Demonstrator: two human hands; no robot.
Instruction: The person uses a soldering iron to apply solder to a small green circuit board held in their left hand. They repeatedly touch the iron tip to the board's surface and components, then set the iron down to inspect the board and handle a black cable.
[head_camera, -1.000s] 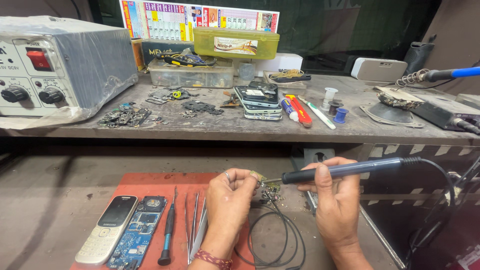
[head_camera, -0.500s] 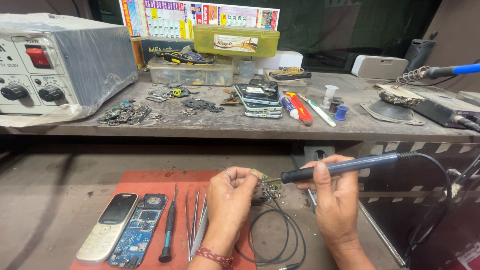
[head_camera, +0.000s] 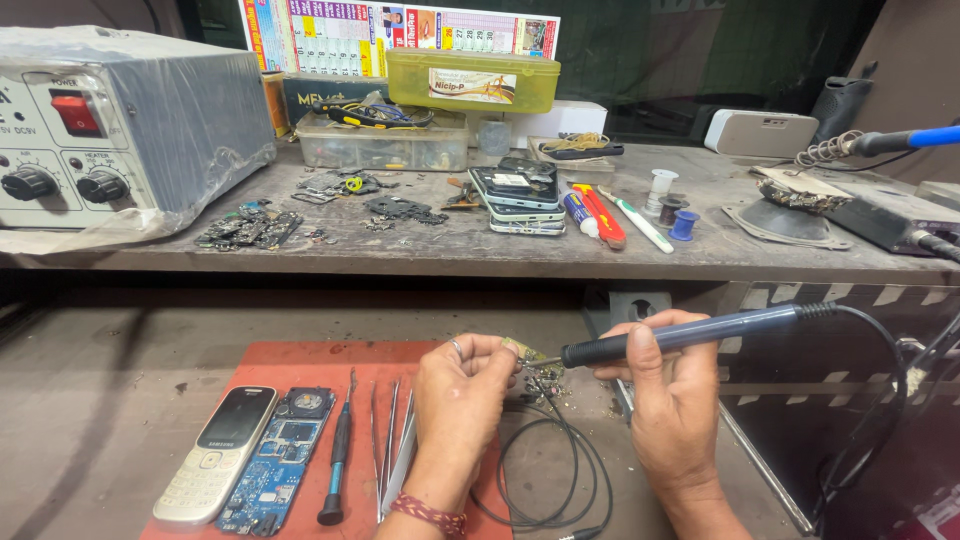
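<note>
Left hand (head_camera: 462, 400) — pinching small board (head_camera: 519, 350) above red mat (head_camera: 330, 360) | Right hand (head_camera: 672, 395) — gripping soldering iron (head_camera: 690, 333), tip at board | Phone (head_camera: 215, 455), screwdriver (head_camera: 335, 470) on mat, left

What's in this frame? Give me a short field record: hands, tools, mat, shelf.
left hand: pinches a small circuit board at its fingertips
right hand: grips a soldering iron, tip at the board
under hands: loop of thin black wire
red mat: cream keypad phone, blue phone board, screwdriver, tweezers
shelf: stack of phones, grey power unit, yellow-green lidded box
</note>
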